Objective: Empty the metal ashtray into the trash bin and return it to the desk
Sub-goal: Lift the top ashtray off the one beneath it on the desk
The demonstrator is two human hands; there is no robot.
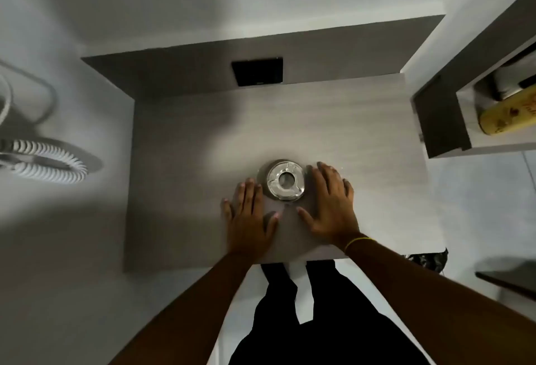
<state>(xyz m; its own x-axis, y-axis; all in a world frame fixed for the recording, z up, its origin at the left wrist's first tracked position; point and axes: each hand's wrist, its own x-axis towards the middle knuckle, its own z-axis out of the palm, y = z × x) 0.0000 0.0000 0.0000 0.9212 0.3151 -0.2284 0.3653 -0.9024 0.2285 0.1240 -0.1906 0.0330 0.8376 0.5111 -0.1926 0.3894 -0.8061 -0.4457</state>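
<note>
Ashtray: the metal ashtray (286, 180) sits upright on the desk (362, 132), between my hands.
Handling: I judge it light, rigid and slick; the outer rim looks the best hold, kept level.
Left hand (250, 219): open, flat on the desk, just beside it.
Right hand (330, 205): open, fingers spread, holding nothing.
Bin: not in view.
</note>
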